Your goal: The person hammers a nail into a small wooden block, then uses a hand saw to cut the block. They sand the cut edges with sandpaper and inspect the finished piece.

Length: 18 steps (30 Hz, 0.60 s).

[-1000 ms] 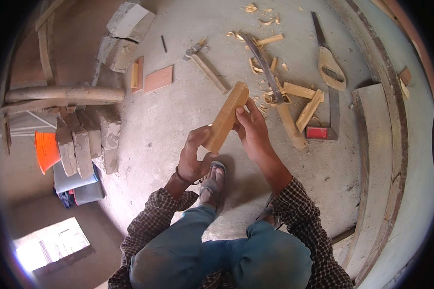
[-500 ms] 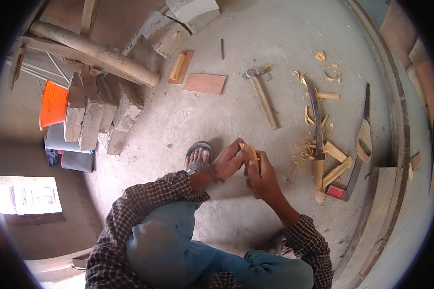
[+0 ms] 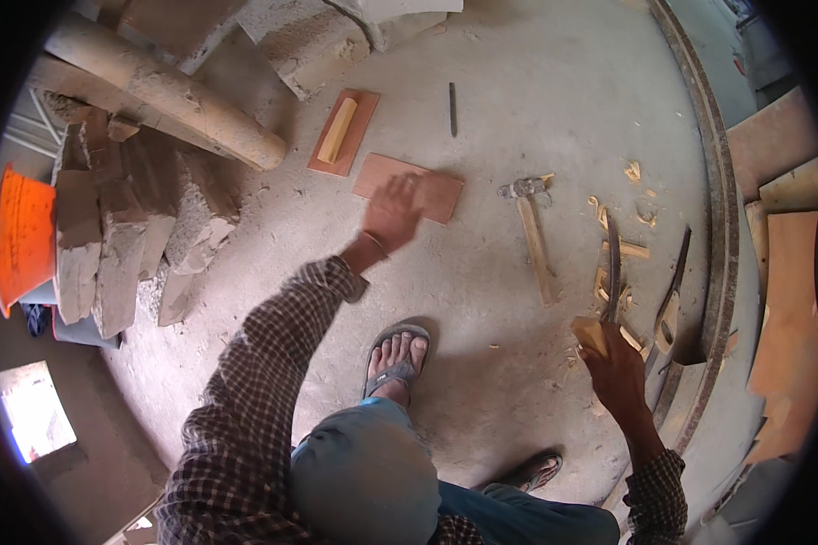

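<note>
My left hand (image 3: 394,214) reaches over the near edge of a flat reddish-brown board (image 3: 441,193), its fingers stretched out and slightly blurred. I cannot tell whether the fingertips touch the board. A second such board (image 3: 364,121) lies just beyond to the left, with a pale wooden strip (image 3: 338,133) on it. Out to the right, my right hand (image 3: 616,365) is closed on a small piece of wood (image 3: 591,335). Close beyond that hand lies a long curved dark blade (image 3: 613,259), whose handle is hidden behind the hand.
A hammer (image 3: 534,241) lies between my hands on the concrete floor. Wood shavings (image 3: 646,218) and a handsaw (image 3: 668,313) are at the right. Broken concrete slabs (image 3: 118,245), an orange tub (image 3: 24,238) and a round pole (image 3: 168,91) stand at the left. A dark rod (image 3: 453,109) lies farther off.
My hands were together on the piece of wood and have parted. The left moved forward to the board; the right moved right with the wood. My view has shifted too.
</note>
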Each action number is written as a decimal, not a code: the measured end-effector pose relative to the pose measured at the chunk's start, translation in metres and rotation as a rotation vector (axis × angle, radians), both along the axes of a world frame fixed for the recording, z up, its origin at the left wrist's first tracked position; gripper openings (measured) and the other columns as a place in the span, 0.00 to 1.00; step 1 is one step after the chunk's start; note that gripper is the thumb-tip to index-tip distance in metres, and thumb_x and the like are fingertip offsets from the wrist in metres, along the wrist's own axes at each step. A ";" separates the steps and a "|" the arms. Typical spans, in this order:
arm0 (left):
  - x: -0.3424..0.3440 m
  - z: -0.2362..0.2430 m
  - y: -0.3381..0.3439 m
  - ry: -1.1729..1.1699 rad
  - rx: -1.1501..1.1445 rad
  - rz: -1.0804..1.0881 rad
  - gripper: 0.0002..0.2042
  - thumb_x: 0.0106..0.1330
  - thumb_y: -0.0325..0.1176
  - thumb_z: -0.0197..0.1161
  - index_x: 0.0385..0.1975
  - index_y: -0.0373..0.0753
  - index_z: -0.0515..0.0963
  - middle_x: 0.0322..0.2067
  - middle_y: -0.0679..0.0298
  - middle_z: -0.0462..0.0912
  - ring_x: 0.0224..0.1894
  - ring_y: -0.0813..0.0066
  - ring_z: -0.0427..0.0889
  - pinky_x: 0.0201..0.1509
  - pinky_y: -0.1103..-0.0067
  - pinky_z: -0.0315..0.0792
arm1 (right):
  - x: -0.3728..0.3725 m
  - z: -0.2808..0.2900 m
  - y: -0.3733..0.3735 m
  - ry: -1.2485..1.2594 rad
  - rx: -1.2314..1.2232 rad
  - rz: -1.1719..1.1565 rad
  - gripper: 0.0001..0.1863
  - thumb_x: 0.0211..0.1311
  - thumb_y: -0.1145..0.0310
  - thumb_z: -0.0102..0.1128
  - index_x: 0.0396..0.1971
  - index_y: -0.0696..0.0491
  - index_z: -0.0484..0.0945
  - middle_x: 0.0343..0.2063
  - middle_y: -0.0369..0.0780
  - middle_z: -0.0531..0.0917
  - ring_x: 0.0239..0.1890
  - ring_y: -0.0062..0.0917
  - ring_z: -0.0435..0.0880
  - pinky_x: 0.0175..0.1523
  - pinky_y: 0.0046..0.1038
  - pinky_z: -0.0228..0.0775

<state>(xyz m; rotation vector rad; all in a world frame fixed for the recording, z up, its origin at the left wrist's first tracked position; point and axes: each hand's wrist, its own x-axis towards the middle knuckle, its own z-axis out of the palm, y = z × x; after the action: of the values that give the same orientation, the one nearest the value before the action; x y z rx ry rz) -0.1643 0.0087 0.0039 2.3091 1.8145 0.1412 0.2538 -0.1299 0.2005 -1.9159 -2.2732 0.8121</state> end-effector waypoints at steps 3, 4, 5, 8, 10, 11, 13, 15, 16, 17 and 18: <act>-0.057 -0.002 0.046 -0.005 -0.089 -0.167 0.40 0.67 0.44 0.68 0.77 0.46 0.56 0.74 0.55 0.61 0.79 0.56 0.54 0.84 0.59 0.43 | -0.001 0.017 -0.002 -0.018 -0.075 -0.160 0.31 0.64 0.61 0.69 0.64 0.55 0.69 0.39 0.52 0.84 0.42 0.52 0.86 0.45 0.47 0.77; -0.069 0.001 0.051 0.036 -0.083 -0.194 0.39 0.66 0.44 0.69 0.75 0.45 0.59 0.72 0.55 0.64 0.78 0.57 0.55 0.84 0.59 0.42 | -0.009 0.022 0.002 -0.006 -0.132 -0.225 0.32 0.63 0.62 0.69 0.64 0.55 0.69 0.40 0.52 0.84 0.43 0.51 0.86 0.46 0.47 0.77; -0.072 0.003 0.055 0.070 -0.078 -0.225 0.37 0.65 0.44 0.70 0.73 0.44 0.62 0.69 0.55 0.66 0.77 0.57 0.56 0.84 0.60 0.41 | -0.015 0.028 0.006 -0.006 -0.184 -0.297 0.32 0.62 0.64 0.70 0.64 0.56 0.69 0.41 0.51 0.84 0.43 0.51 0.86 0.46 0.46 0.77; -0.073 0.021 0.065 0.063 -0.016 -0.218 0.30 0.63 0.43 0.72 0.65 0.45 0.72 0.60 0.59 0.74 0.67 0.59 0.71 0.78 0.59 0.58 | -0.034 0.032 0.026 -0.025 -0.232 -0.306 0.29 0.60 0.65 0.70 0.60 0.57 0.73 0.43 0.50 0.84 0.43 0.48 0.86 0.47 0.43 0.78; -0.079 0.039 0.064 -0.194 -0.208 -0.195 0.22 0.62 0.39 0.72 0.56 0.45 0.78 0.51 0.61 0.78 0.57 0.58 0.77 0.67 0.58 0.68 | -0.033 0.017 0.040 -0.083 -0.127 -0.097 0.29 0.59 0.65 0.71 0.59 0.59 0.74 0.43 0.51 0.84 0.41 0.46 0.86 0.46 0.39 0.78; -0.076 0.048 0.063 -0.331 -0.298 -0.186 0.19 0.61 0.37 0.72 0.52 0.44 0.81 0.46 0.62 0.79 0.52 0.58 0.81 0.62 0.58 0.73 | -0.035 0.017 0.050 -0.023 -0.127 -0.148 0.29 0.60 0.65 0.72 0.59 0.59 0.75 0.43 0.50 0.85 0.42 0.43 0.86 0.47 0.38 0.78; -0.072 0.071 0.053 -0.459 -0.128 -0.301 0.14 0.58 0.33 0.74 0.45 0.45 0.84 0.41 0.64 0.81 0.45 0.61 0.82 0.52 0.61 0.75 | -0.056 0.014 0.072 0.114 -0.121 -0.240 0.29 0.61 0.63 0.73 0.58 0.60 0.75 0.43 0.49 0.85 0.43 0.37 0.87 0.47 0.36 0.78; -0.060 0.104 0.044 -0.544 0.080 -0.406 0.12 0.54 0.29 0.76 0.40 0.44 0.86 0.36 0.66 0.81 0.41 0.64 0.83 0.47 0.63 0.77 | -0.075 0.003 0.093 0.412 -0.017 -0.232 0.22 0.64 0.64 0.71 0.53 0.60 0.78 0.41 0.42 0.85 0.42 0.24 0.84 0.47 0.29 0.77; -0.045 0.121 0.040 -0.584 0.198 -0.455 0.13 0.52 0.27 0.77 0.38 0.44 0.87 0.34 0.67 0.81 0.41 0.65 0.83 0.47 0.64 0.77 | -0.082 0.003 0.103 0.542 0.037 -0.224 0.19 0.66 0.64 0.71 0.50 0.60 0.79 0.40 0.39 0.85 0.42 0.18 0.83 0.47 0.25 0.77; -0.036 0.137 0.035 -0.611 0.316 -0.503 0.14 0.49 0.25 0.79 0.37 0.43 0.88 0.32 0.68 0.80 0.41 0.67 0.83 0.47 0.64 0.77 | -0.092 0.005 0.115 0.637 -0.054 -0.251 0.19 0.66 0.64 0.71 0.51 0.58 0.79 0.40 0.38 0.85 0.42 0.19 0.83 0.48 0.24 0.76; -0.031 0.147 0.029 -0.578 0.405 -0.528 0.16 0.46 0.27 0.80 0.38 0.44 0.89 0.33 0.68 0.81 0.41 0.69 0.83 0.48 0.67 0.78 | -0.103 0.007 0.124 0.735 -0.150 -0.273 0.19 0.66 0.64 0.72 0.51 0.57 0.79 0.41 0.36 0.85 0.43 0.19 0.83 0.49 0.23 0.76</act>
<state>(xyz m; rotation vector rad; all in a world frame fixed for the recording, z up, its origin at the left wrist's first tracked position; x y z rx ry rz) -0.1953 0.0380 0.1511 2.5401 0.9288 1.0399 0.1503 -0.0061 0.2077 -1.5499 -1.5186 1.3797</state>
